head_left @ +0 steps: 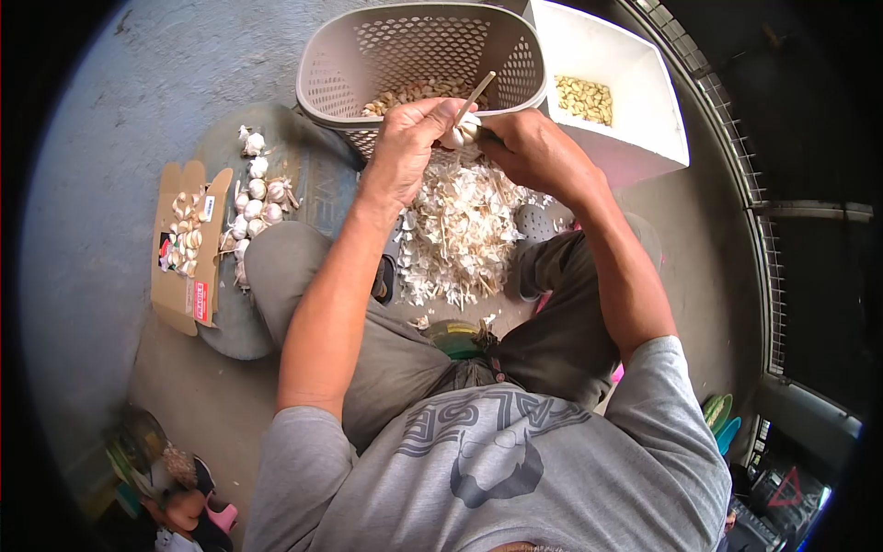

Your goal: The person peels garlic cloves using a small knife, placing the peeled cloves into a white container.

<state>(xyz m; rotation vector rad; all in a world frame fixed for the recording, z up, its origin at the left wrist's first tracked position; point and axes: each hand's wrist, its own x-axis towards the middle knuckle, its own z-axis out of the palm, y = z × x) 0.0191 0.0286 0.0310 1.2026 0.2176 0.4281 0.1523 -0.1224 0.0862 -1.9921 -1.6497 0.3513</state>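
My left hand (405, 147) is closed on a garlic bulb (463, 132), thumb and fingers pinching it, with its dry stem slanting up to the right. Close against the bulb's right side, my right hand (538, 152) is curled closed. A small dark edge shows at its fingers, but what it grips is mostly hidden. Both hands are over the near rim of a grey-brown perforated basket (322, 83) with loose garlic cloves (428, 90) inside. Below them, a heap of papery garlic skins (464, 230) lies between my feet.
Several whole garlic bulbs (256, 207) lie at the left, beside an opened cardboard box (166, 285) holding more garlic pieces. At the right of the basket, a white foam box (635, 101) contains peeled cloves (584, 99). A metal grille (750, 175) borders the right side.
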